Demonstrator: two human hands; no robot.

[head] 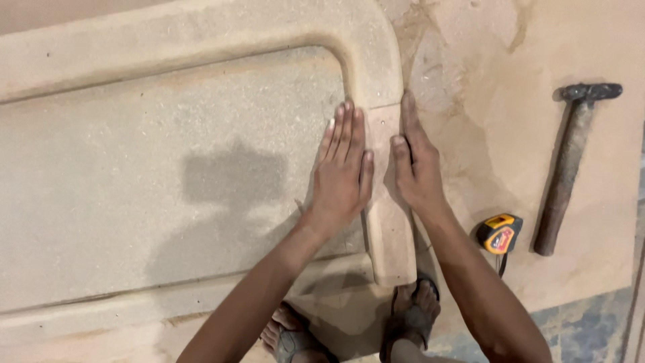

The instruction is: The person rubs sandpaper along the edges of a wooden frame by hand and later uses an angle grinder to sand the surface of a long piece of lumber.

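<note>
A large pale board (pixel 168 188), rough and dusty, was found lying flat, bordered by a raised frame (pixel 201 40) with a rounded corner at upper right. A separate strip (pixel 388 222) of the frame was seen running down the board's right edge, meeting the curved piece at a visible joint. The left hand (pixel 344 168) was laid flat, fingers together, on the board just beside the strip's inner edge. The right hand (pixel 415 165) was pressed, fingers extended, against the strip's outer edge; nothing was gripped by either. The surrounding surface (pixel 484 81) was coated in sawdust. A hammer (pixel 568 165) and a yellow tape measure (pixel 500 232) were noted to the right. Sandalled feet (pixel 413 312) and patterned floor (pixel 584 329) were visible below.
</note>
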